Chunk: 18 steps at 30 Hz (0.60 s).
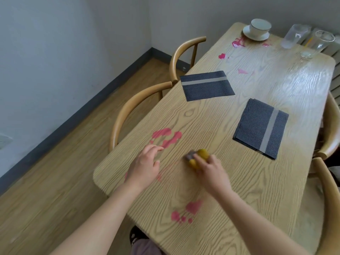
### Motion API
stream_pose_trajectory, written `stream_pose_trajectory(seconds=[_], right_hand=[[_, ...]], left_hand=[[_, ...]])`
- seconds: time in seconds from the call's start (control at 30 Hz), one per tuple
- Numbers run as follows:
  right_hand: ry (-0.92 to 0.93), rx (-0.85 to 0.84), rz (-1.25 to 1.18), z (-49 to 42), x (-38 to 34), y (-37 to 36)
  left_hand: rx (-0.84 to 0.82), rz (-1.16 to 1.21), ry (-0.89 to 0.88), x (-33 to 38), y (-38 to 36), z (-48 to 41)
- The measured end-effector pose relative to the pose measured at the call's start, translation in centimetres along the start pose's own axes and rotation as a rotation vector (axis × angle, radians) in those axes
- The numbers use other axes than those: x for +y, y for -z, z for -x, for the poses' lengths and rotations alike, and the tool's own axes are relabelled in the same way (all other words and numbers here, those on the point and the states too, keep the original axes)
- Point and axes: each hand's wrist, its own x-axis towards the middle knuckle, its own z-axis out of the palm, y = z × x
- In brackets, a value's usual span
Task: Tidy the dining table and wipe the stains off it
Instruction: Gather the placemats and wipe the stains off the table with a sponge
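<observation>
The yellow sponge (199, 159) is gripped in the right hand (209, 173) on the table (211, 115), near a pink stain (166, 138). The left hand (145, 166) is rested beside it with loose fingers. The stain could be smeared wider if the sponge is pushed too hard

The table (239, 181) is pale wood with dark grain. Stains (166, 138) are pink. The sponge (199, 157) is yellow and grey. Mats (206, 86) are dark grey herringbone with a pale stripe.
</observation>
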Motion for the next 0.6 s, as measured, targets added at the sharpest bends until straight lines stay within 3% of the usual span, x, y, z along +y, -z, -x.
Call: stream_pose_trajectory(seconds=[0.13,0.2,0.33,0.5,0.6], right_hand=[[-0.452,0.073,-0.079,-0.4,5.0,2.4],[-0.533,0.065,-0.059,-0.2,4.0,2.2],[-0.338,0.002,-0.039,0.2,-2.0,0.4],[0.184,-0.198,0.039,1.4,-11.4,-1.7],[0.233,-0.209,0.061,2.7,-12.4,-2.2]], left_hand=[[0.005,-0.004,0.016,-1.2,0.6,1.3],[0.000,-0.004,0.016,-1.6,0.7,1.9],[-0.039,-0.007,-0.001,-2.1,0.9,2.8],[-0.034,-0.041,-0.027,-2.6,1.6,3.5],[-0.038,-0.032,-0.028,-2.8,2.0,3.8]])
